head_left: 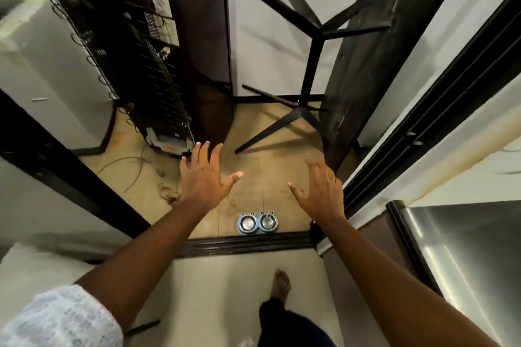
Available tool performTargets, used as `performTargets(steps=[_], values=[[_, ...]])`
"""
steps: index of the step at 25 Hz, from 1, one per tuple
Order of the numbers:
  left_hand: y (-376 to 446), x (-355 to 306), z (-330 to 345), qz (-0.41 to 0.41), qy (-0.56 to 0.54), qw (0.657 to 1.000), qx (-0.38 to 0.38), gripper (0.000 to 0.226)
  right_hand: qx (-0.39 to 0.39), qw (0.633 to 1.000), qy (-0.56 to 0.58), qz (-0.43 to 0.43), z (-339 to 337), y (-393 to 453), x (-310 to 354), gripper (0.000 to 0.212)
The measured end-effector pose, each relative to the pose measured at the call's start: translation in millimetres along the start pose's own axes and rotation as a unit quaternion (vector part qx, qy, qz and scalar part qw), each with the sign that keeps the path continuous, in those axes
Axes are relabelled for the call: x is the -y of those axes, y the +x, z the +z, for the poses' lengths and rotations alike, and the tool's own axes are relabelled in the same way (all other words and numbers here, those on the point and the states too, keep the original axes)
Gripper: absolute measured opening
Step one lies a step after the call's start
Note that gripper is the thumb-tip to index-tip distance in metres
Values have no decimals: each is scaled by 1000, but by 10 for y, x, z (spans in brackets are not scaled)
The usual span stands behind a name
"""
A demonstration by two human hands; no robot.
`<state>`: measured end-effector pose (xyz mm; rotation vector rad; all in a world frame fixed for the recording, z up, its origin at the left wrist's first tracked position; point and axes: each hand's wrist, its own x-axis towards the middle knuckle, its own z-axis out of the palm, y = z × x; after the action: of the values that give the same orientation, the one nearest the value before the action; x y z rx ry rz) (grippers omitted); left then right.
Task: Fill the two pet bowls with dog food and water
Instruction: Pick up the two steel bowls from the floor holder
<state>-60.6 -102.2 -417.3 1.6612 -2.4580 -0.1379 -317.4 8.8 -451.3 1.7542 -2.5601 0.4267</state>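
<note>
A pale blue pet feeder (258, 231) lies on the tan floor just beyond a dark door track. It carries two round steel bowls side by side, the left bowl (248, 222) and the right bowl (267, 222), and both look empty. My left hand (204, 177) is stretched out in the air, fingers spread, holding nothing. My right hand (321, 189) is stretched out beside it, fingers straight, also holding nothing. Both hands hover above the floor, well above the bowls. No dog food or water container is in view.
The back of a fridge (146, 70) with coils and loose cables stands at the left. A black table on its side (310, 45) leans at the far right. A steel appliance (462, 248) is near right. My bare foot (282, 284) stands on the white floor.
</note>
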Motion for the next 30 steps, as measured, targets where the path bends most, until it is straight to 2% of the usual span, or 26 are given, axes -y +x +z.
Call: performTargets(steps=[8,11,14,19,22,25,30], values=[[745,-54,817,-88,-39,989,108,82,122,992,17,21,690,963,-371,64],[968,51,1061,-131,-94,976,148,82,155,985,52,48,949,1078,-362,58],[1223,242,1299,-147,-145,961,183,83,220,971,60,69,1210,1152,-293,54],[1530,562,1798,-158,-163,944,238,82,246,957,79,133,1693,1360,-124,51],[1642,706,2321,-162,-158,933,281,75,273,946,80,157,2257,1471,-133,49],[1724,766,2945,-200,-160,912,320,68,279,938,84,187,2924,1524,-246,49],[1603,877,4528,-261,-162,880,362,63,313,914,85,246,4433,1362,-711,39]])
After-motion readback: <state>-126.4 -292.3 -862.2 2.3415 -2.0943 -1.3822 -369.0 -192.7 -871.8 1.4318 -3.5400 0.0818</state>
